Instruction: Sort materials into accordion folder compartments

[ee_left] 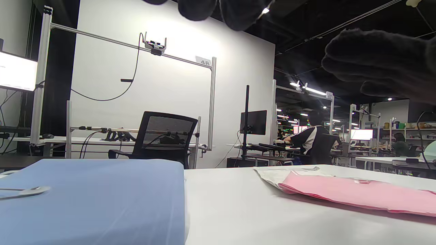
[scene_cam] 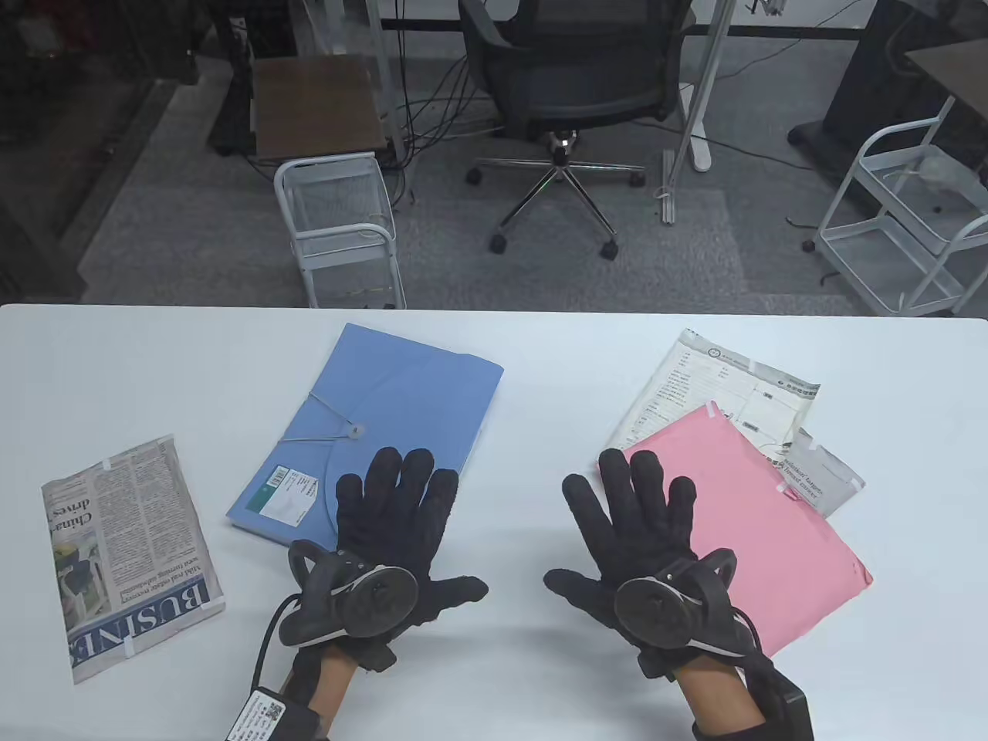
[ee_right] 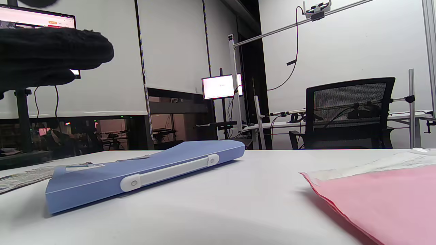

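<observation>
1. The blue accordion folder (scene_cam: pixel 386 428) lies flat and closed on the white table (scene_cam: pixel 509 664), left of centre in the table view. Its long axis runs diagonally from lower left to upper right of the frame.
2. The flap is fastened by an elastic cord looped to a round button (scene_cam: pixel 355 431) near the folder's middle. A white label (scene_cam: pixel 287 492) sits at its lower-left end. In the right wrist view, a white handle (ee_right: pixel 170 172) runs along one narrow side edge.
3. A pink sheet (scene_cam: pixel 741 525) lies at the right of the table view, well apart from the folder. It rests on top of white printed forms (scene_cam: pixel 718 386), which protrude toward the upper right.
4. A folded newspaper (scene_cam: pixel 127 544) lies at the far left of the frame, near the folder but not touching it.
5. The left hand (scene_cam: pixel 394 532) is spread flat, palm down, fingers extended. It grips nothing; its fingertips overlap the folder's near edge in the table view, but contact cannot be determined.
6. The right hand (scene_cam: pixel 633 540) is likewise spread flat with fingers extended and grips nothing. Its fingertips overlap the pink sheet's near-left corner.
7. Beyond the table's far edge stand an office chair (scene_cam: pixel 571 85) and a white wire cart (scene_cam: pixel 340 228).
</observation>
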`<state>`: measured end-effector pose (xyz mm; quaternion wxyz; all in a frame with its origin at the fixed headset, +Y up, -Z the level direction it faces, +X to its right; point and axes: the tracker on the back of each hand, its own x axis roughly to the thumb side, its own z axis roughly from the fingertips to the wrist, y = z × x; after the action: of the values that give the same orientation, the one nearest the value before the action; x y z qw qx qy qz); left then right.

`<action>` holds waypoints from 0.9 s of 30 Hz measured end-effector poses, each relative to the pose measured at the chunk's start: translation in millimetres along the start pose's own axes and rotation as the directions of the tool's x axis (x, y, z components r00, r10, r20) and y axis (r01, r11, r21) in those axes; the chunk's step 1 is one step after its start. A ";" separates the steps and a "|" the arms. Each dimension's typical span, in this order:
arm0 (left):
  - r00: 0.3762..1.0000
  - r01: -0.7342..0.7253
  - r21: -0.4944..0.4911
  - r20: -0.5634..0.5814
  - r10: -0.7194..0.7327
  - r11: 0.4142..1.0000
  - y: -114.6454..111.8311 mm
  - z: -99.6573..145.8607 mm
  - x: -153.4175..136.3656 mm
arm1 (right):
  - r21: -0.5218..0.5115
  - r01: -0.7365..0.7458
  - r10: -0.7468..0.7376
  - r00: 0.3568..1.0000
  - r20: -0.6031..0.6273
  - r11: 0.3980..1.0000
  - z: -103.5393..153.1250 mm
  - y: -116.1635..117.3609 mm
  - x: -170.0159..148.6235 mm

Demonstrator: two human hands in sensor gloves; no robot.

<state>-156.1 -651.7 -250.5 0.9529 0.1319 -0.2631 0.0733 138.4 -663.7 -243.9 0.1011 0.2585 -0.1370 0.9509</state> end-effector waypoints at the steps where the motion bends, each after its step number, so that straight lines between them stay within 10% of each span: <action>1: 1.000 -0.002 0.001 -0.001 0.002 1.000 -0.2 0.1 0.1 | 0.000 0.000 0.000 1.000 0.002 1.000 -0.2 0.1 0.1; 18: 0.998 -0.032 -0.036 -0.048 0.031 0.999 -2.8 -0.8 -9.6 | 0.027 -0.003 0.004 1.000 -0.017 1.000 -2.7 0.9 -1.4; 27: 0.952 -0.073 -0.168 -0.305 0.018 0.983 -24.4 -2.7 -73.3 | 0.038 0.053 -0.050 0.996 -0.080 0.998 -1.7 3.9 -16.0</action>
<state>-212.0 -679.3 -296.1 0.9879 0.0277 -0.1227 0.0910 150.1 -668.8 -254.5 0.1256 0.2261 -0.1071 0.9600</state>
